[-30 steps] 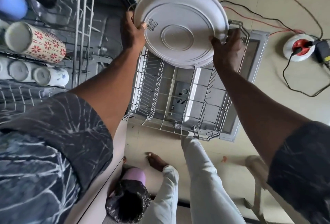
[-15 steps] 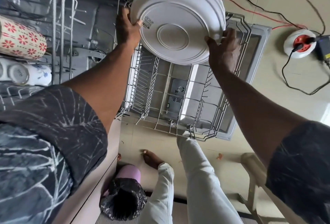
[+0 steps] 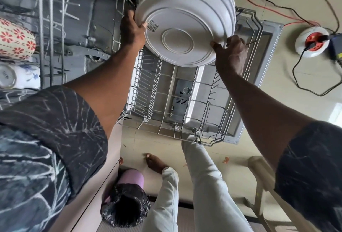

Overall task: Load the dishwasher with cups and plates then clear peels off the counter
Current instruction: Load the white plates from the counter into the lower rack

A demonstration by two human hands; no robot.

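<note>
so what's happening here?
A person holds a stack of plates above the pulled-out lower rack, with the left hand and right hand gripping opposite rims. No plate shows in that rack yet. Cups lie in the upper rack at left.

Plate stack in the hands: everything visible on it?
The stack of white plates shows several nested rims, undersides toward the camera, steeply tilted. Matte white, plastic-looking, with raised concentric ridges and a round foot ring on the nearest plate; a barcode sticker sits near its left rim. The left hand grips the left rim, thumb beside the sticker; the right hand grips the lower right rim. It is over the far end of the lower rack; contact there is unclear.
</note>
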